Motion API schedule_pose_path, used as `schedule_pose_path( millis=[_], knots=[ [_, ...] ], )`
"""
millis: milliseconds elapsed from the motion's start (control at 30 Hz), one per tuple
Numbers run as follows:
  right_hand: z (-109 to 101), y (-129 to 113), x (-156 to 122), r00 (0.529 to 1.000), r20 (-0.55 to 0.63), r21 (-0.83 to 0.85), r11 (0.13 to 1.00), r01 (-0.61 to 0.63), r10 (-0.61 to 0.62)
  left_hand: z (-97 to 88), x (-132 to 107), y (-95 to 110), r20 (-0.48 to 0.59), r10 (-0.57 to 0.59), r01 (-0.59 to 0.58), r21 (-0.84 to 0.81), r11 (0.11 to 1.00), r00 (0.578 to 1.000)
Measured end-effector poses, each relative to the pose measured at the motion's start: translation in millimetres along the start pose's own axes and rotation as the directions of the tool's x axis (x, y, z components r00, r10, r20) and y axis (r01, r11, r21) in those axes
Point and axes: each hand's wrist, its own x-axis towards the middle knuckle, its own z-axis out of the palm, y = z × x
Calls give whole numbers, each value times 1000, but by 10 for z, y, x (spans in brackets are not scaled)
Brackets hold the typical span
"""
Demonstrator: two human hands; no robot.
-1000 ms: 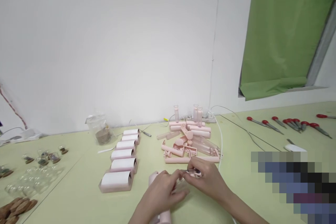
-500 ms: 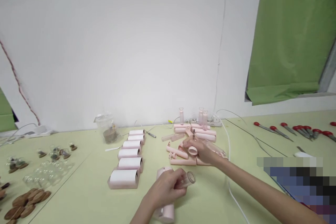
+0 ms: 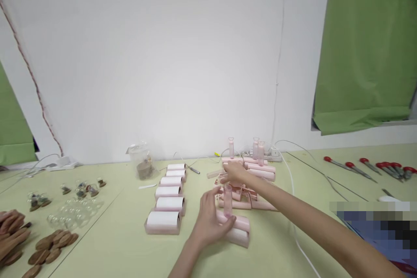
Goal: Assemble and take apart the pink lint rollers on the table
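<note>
My left hand (image 3: 210, 219) is curled round a clear pink tube (image 3: 227, 202), its thumb low and fingertips near the top. The tube stands upright beside two thick pink cylinders (image 3: 239, 228) lying on the table, partly covered by the hand. My right hand (image 3: 235, 172) reaches over a cluster of pink parts (image 3: 243, 193), its fingers bent together. What they pinch, if anything, is hidden. Behind it, more pink cylinders (image 3: 260, 173) lie flat, and several clear pink tubes (image 3: 260, 154) stand upright.
Left of my hands runs a row of white-topped pink boxes (image 3: 165, 219). Farther left are glass domes (image 3: 73, 213), wooden discs (image 3: 54, 243) and another person's hands (image 3: 11, 232). A white cable (image 3: 295, 208) crosses the table; red-handled tools (image 3: 361, 171) lie right. A plastic cup (image 3: 143, 160) stands behind.
The tube in my left hand has turned from lying sideways to upright. My right hand has moved back and left; the pink ring-shaped part seen at it no longer shows. The view has shifted left.
</note>
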Motion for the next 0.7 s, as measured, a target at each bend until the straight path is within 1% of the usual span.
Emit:
schedule_pose_path(
  millis=[33, 67, 100, 133, 167, 200, 233, 300, 367, 433, 500, 567, 633, 667, 700],
  knots=[
    [-34, 30, -25, 1000, -8, -11, 1000, -4, 4, -68, -5, -39, 24, -29, 29, -10, 1000, 999],
    [-75, 68, -61, 1000, -21, -16, 1000, -7, 7, -127, -18, -90, 80, -78, 82, -41, 996, 994],
    [-117, 110, -109, 999, -38, -16, 1000, -8, 8, -170, -41, -148, 158, -140, 153, -77, 985, 977],
    [-159, 153, -174, 998, -60, -7, 1000, -6, 5, -192, -69, -207, 237, -198, 230, -112, 967, 951],
    [-193, 190, -255, 996, -85, 10, 1000, 3, -2, -193, -99, -261, 301, -246, 297, -140, 944, 922],
    [-216, 219, -354, 994, -110, 37, 999, 21, -16, -173, -128, -307, 333, -278, 344, -158, 926, 901],
    [-222, 236, -467, 990, -133, 71, 996, 47, -37, -139, -152, -340, 334, -297, 365, -165, 916, 895],
    [-176, 224, -719, 982, -161, 146, 981, 124, -100, -47, -177, -370, 274, -307, 355, -149, 923, 912],
    [-61, 145, -956, 968, -187, 242, 948, 208, -165, 42, -180, -369, 200, -300, 327, -118, 938, 933],
    [71, 24, -1120, 949, -258, 347, 900, 265, -180, 103, -175, -366, 165, -299, 321, -121, 940, 940],
    [151, -87, -1192, 924, -349, 442, 843, 307, -154, 130, -167, -381, 159, -291, 314, -148, 938, 944],
    [142, -137, -1202, 888, -453, 552, 758, 348, -77, 121, -159, -413, 164, -288, 313, -162, 936, 944],
    [61, -110, -1202, 841, -537, 678, 629, 380, 71, 75, -145, -437, 145, -315, 334, -143, 932, 938],
    [12, -72, -1210, 813, -560, 727, 563, 393, 156, 40, -134, -435, 98, -323, 334, -121, 935, 941],
    [-33, -26, -1225, 791, -570, 760, 510, 403, 224, 0, -119, -418, 16, -321, 321, -101, 942, 947]
  ],
)
